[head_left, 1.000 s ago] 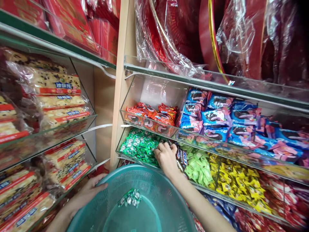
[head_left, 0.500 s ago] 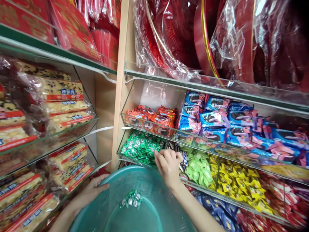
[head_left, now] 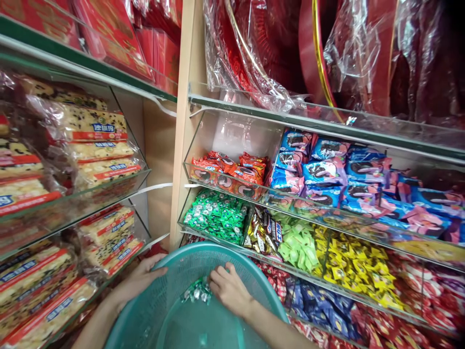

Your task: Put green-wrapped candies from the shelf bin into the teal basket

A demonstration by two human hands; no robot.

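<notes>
I hold a round teal mesh basket [head_left: 174, 317] low in front of me. My left hand [head_left: 136, 281] grips its left rim, fingers curled over the edge. My right hand [head_left: 228, 291] is inside the basket, fingers curled down beside a small heap of green-wrapped candies [head_left: 197, 292]. Whether those fingers still hold candies I cannot make out. Just above the basket, a clear shelf bin holds many more green candies [head_left: 216, 215].
Neighbouring bins hold gold and blue wrapped sweets [head_left: 263, 232], light green candies [head_left: 298, 245] and yellow candies [head_left: 348, 264]. Red snack packs [head_left: 228, 172] and blue cookie packs [head_left: 345, 179] fill the shelf above. Bagged nut brittle [head_left: 94, 150] stacks on the left shelves.
My right hand left the green candy bin and came down into the basket by the candy heap, which looks slightly bigger. My left hand kept its grip on the rim.
</notes>
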